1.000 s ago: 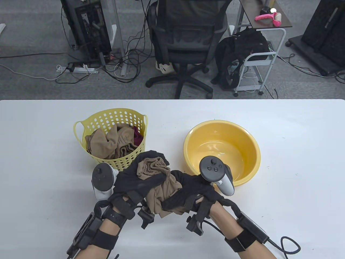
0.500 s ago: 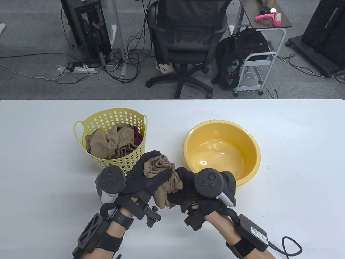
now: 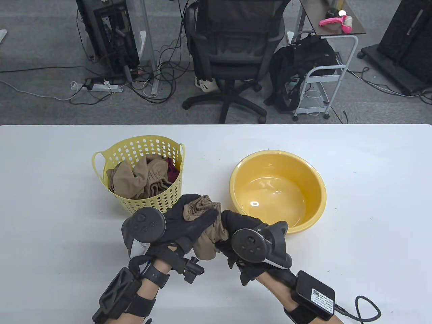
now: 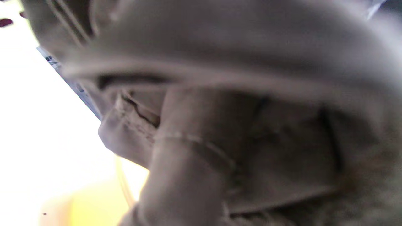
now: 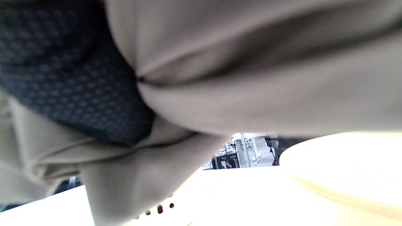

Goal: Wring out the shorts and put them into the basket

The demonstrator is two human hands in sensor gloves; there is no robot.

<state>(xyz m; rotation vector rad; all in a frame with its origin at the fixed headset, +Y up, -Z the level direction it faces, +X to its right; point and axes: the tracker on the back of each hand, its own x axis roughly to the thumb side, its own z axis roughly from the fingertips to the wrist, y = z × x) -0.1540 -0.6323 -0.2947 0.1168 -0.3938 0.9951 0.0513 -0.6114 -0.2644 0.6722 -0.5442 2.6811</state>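
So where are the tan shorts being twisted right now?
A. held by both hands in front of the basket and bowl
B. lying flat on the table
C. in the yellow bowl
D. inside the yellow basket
A: the left hand and right hand both grip the bunched shorts, nearer the person than the basket and bowl.

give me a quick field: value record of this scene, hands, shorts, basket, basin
left hand: grips the upper end of the shorts
right hand: grips the lower part of the shorts
shorts: tan, bunched between both hands, held above the table in front of basket and basin
basket: yellow, perforated, already holds tan and dark red cloth
basin: yellow, right of the basket, no cloth inside
table: white
task stage: shorts not yet in the basket
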